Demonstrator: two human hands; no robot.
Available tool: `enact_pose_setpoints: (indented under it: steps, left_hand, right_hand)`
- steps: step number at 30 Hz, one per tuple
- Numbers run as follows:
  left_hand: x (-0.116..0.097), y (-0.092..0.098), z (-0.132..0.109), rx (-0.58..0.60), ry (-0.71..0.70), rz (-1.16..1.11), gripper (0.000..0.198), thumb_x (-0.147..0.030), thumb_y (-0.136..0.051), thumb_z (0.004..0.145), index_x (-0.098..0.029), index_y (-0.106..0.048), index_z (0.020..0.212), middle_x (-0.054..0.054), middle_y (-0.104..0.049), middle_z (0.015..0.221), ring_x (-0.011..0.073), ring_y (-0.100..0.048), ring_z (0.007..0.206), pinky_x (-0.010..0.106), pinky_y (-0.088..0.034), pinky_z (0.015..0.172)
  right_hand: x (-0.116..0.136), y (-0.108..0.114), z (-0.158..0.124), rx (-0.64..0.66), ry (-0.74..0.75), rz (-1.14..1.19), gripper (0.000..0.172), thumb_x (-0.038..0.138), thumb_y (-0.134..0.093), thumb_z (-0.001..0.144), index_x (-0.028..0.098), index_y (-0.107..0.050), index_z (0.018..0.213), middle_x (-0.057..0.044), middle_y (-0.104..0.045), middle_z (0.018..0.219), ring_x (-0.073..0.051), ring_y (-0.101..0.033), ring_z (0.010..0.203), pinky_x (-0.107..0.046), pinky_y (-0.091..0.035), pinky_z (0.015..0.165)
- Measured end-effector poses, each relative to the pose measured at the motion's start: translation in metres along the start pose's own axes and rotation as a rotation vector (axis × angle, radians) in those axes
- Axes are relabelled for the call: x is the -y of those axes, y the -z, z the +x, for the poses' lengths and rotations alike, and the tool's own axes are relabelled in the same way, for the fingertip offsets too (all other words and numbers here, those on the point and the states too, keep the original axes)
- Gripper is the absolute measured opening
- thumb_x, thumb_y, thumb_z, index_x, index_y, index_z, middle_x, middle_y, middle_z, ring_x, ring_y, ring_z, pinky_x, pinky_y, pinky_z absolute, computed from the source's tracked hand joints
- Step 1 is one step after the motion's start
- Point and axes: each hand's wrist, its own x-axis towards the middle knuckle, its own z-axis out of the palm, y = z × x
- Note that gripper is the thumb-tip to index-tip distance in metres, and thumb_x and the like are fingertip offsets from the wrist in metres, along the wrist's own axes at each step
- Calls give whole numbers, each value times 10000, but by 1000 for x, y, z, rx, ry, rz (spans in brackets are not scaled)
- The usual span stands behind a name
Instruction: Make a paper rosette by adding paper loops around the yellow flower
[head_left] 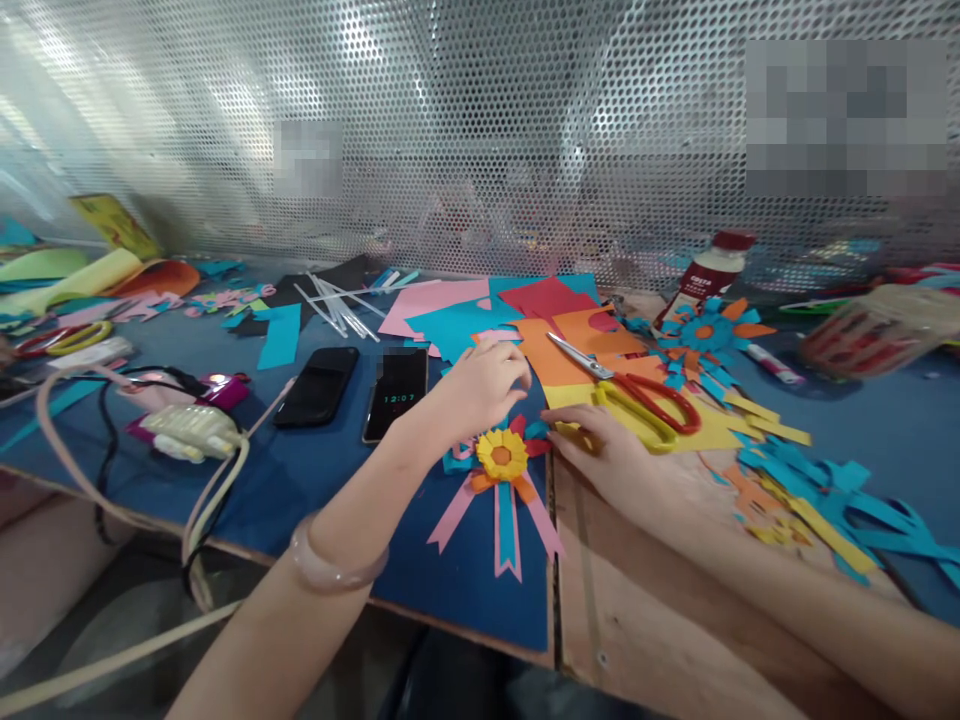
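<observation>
A paper rosette with a yellow flower centre, red and blue petals and pink, orange and blue ribbon tails lies on the blue tabletop. My left hand is just above its upper edge, fingers bent and apart, with nothing visible in them. At the rosette's right side, my right hand has its thumb and index finger apart near a red petal. Whether its fingertips touch the petal is hard to tell. Scissors with red and yellow handles rest on orange and yellow paper beyond my right hand.
Two phones lie left of my left forearm, with cables and a power strip further left. Coloured sheets, a bottle, a blue-orange paper flower and a plastic jar are behind. Scraps lie right.
</observation>
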Motion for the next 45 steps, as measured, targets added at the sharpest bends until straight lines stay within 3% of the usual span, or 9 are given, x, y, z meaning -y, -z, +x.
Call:
enact_pose_setpoints:
  steps: [4, 10, 14, 20, 26, 34, 39, 45]
  left_hand:
    - [7, 4, -3, 144, -38, -55, 95, -179, -679, 794, -199, -677, 700, 51, -642, 1051, 244, -542, 1071, 420, -405, 936]
    - [3, 9, -4, 262, -20, -105, 106, -162, -756, 707, -261, -727, 681, 36, -625, 1104, 273, -486, 1133, 471, -377, 972]
    - [-1, 9, -3, 391, 15, -126, 103, -159, -733, 736, -252, -732, 691, 38, -609, 1134, 267, -415, 1210, 453, -298, 1031]
    - [-6, 10, 0, 450, 63, -130, 52, -180, -721, 752, -216, -718, 715, 46, -594, 1124, 245, -410, 1192, 402, -273, 1024]
    - [-8, 13, 1, 480, 79, -133, 69, -161, -701, 763, -213, -714, 718, 42, -597, 1144, 243, -407, 1204, 400, -266, 1014]
    - [-7, 11, 0, 472, 38, -125, 96, -143, -703, 755, -227, -717, 711, 35, -614, 1132, 250, -403, 1204, 412, -253, 1008]
    - [-8, 9, 0, 476, 43, -129, 112, -124, -694, 755, -212, -698, 686, 34, -618, 1072, 236, -439, 1148, 397, -271, 985]
    - [-7, 8, 0, 509, 60, -133, 107, -110, -664, 766, -190, -680, 697, 44, -599, 1020, 230, -455, 1083, 381, -300, 948]
  right_hand:
    - [-1, -1, 2, 13, 3, -13, 193, 271, -554, 857, 221, -665, 1007, -50, -679, 994, -219, -592, 948, -392, -460, 851]
    - [-9, -5, 4, 3, 17, -26, 173, 228, -573, 856, 207, -672, 997, -46, -668, 977, -203, -578, 954, -368, -449, 873]
    - [-13, -7, 4, -22, 14, -31, 134, 230, -594, 847, 217, -673, 955, -30, -670, 957, -197, -577, 940, -358, -450, 867]
    - [-9, -4, 2, -73, -42, -7, 118, 249, -606, 822, 225, -667, 920, -22, -677, 955, -194, -600, 914, -345, -463, 831]
    - [-1, 12, 1, -92, -115, -40, 182, 298, -583, 804, 209, -661, 942, -45, -685, 964, -215, -616, 891, -359, -476, 792]
    - [23, 46, -2, 123, -131, -53, 129, 338, -623, 764, 240, -678, 827, -17, -695, 868, -188, -629, 809, -294, -492, 718]
    - [30, 44, -11, 285, -182, -24, 99, 265, -633, 734, 260, -679, 822, 18, -702, 857, -157, -642, 775, -251, -495, 670]
    - [30, 36, -11, 333, -266, -1, 157, 357, -622, 775, 237, -679, 859, 3, -717, 882, -155, -640, 718, -250, -487, 603]
